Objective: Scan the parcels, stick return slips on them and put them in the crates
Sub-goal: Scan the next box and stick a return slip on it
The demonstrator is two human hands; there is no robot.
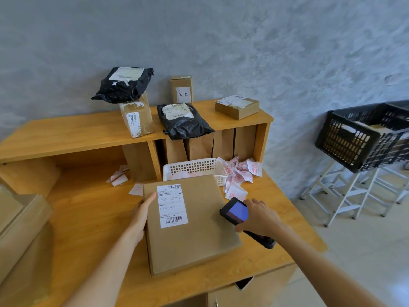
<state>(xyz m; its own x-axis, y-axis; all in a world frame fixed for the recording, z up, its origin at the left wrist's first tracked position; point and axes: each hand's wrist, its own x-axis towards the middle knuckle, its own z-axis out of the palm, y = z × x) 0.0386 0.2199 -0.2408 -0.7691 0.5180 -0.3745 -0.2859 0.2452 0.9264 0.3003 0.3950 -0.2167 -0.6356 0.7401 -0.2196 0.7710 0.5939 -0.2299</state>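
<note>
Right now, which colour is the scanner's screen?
Blue, on the scanner held by the right hand; head view.

A light-wood desk [93, 218] with a raised wooden shelf [66, 134] along its back edge stands against a mottled grey plaster wall [221, 41]. Under the shelf, brown paper bags [199, 147] stand upright in the right-hand compartments. A large brown cardboard carton [20, 240] sits at the desk's left edge. To the right of the desk, white metal-framed stands [345, 196] stand on a pale tiled floor [365, 251].
</note>
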